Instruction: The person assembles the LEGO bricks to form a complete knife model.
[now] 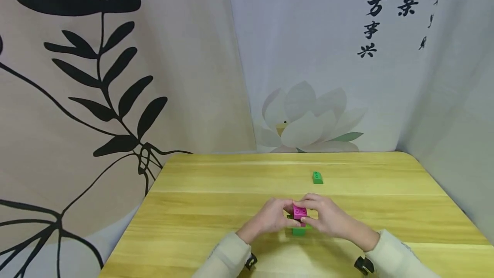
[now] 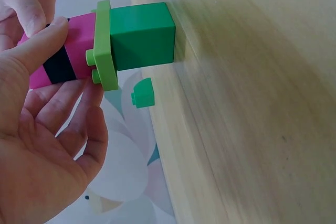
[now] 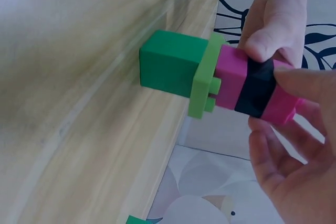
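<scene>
Between the two hands stands a stack of toy building bricks. From the bottom it runs: a large green block (image 2: 143, 36), a flat lime-green plate (image 2: 106, 51) with studs, a magenta brick (image 3: 230, 74), a black brick (image 3: 255, 90), and a top magenta brick (image 1: 299, 212). My left hand (image 1: 271, 216) grips the stack from the left, its thumb near the black layer. From the right, my right hand (image 1: 327, 216) pinches the top magenta brick between thumb and fingers. The fingers partly hide the upper bricks in the head view.
A small green brick with a curved side (image 1: 317, 178) lies farther back on the wooden table (image 1: 216, 179). Behind the table's far edge hangs a printed curtain (image 1: 200, 76) with leaves, a lotus and writing. Another curtain (image 1: 455, 140) borders the right side.
</scene>
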Demonstrator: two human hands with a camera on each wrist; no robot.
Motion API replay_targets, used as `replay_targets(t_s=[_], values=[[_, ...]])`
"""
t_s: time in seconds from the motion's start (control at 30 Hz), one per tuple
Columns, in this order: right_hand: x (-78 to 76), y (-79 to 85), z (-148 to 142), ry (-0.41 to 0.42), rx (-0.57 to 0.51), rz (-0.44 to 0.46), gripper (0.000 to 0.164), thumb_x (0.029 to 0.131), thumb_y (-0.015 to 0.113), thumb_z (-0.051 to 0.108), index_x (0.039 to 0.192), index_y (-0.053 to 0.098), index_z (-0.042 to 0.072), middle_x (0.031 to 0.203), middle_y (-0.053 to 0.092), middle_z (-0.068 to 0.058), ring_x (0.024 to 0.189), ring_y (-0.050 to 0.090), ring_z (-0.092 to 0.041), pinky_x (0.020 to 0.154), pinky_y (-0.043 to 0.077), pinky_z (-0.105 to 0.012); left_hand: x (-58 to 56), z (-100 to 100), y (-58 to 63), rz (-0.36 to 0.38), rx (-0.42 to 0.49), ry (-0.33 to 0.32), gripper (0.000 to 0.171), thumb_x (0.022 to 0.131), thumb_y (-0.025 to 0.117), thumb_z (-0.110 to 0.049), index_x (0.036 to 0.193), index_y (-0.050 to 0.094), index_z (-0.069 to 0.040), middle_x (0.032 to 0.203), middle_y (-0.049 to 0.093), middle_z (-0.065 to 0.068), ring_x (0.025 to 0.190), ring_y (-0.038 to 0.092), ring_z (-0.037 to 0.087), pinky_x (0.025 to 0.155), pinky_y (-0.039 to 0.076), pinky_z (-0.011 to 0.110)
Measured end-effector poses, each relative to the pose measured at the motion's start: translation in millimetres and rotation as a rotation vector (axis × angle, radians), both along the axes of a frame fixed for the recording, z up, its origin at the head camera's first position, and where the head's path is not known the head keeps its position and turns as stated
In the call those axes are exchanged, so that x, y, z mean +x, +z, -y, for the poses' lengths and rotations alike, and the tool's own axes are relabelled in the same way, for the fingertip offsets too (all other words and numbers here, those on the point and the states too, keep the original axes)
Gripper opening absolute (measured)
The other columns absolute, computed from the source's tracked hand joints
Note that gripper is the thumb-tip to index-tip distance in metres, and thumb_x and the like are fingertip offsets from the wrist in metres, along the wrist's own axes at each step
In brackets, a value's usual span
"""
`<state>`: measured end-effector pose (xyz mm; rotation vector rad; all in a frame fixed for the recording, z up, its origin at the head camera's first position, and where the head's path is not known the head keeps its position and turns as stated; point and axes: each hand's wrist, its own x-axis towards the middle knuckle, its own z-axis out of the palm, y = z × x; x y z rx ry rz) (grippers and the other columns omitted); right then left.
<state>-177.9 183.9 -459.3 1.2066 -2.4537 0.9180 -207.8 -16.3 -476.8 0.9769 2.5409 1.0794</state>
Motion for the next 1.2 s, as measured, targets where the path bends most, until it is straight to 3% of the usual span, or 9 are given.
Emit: replay_targets(t_s=[0.23,0.67,0.97,1.07,1.2], values=[[0.1,-0.4,-3.0,-0.01,0.009,0.113,0.037,0.08,0.076,0.009,0.116,0.066,0.006,0.103,0.061,0.008,0.091,0.058,-0.007,0.072,0.053,-0.032,0.6,1.0,-0.3,-0.01,-0.008,-0.023,0.032,0.075,0.079,-0.035,0.102,0.066,-0.024,0.083,0.065,-0.021,0.078,0.057,-0.005,0.071,0.044,0.019],[-3.6,-1.5,-5.3,0.005,-0.007,0.111,0.038,0.081,0.076,0.013,0.117,0.064,0.009,0.105,0.061,0.009,0.09,0.057,-0.006,0.069,0.051,-0.025,1.6,2.8,3.9,-0.014,-0.027,0.0,0.03,0.074,0.079,-0.035,0.098,0.066,-0.024,0.082,0.065,-0.021,0.079,0.057,-0.003,0.071,0.044,0.02],[-9.1,1.1,-18.7,0.017,-0.003,0.127,0.035,0.082,0.075,0.016,0.115,0.065,0.012,0.105,0.064,0.009,0.09,0.059,-0.01,0.07,0.052,-0.03,1.2,3.2,3.5,0.009,-0.045,0.021,0.028,0.073,0.08,-0.035,0.096,0.066,-0.026,0.084,0.065,-0.021,0.083,0.057,-0.004,0.075,0.044,0.023],[-15.7,1.9,-27.0,-0.026,0.035,0.114,0.032,0.083,0.074,0.012,0.114,0.065,0.009,0.106,0.065,0.004,0.088,0.06,-0.014,0.07,0.052,-0.031,1.4,2.6,3.3,-0.001,-0.058,0.016,0.027,0.074,0.08,-0.033,0.095,0.066,-0.024,0.085,0.066,-0.019,0.084,0.058,-0.003,0.077,0.045,0.024],[-32.2,0.6,-38.0,-0.193,0.111,0.112,0.031,0.084,0.07,0.008,0.115,0.064,0.006,0.108,0.064,-0.004,0.093,0.06,-0.022,0.074,0.052,-0.037,1.5,2.1,4.7,-0.005,-0.07,0.019,0.027,0.074,0.08,-0.033,0.096,0.065,-0.023,0.086,0.066,-0.018,0.084,0.058,-0.003,0.077,0.045,0.024]])
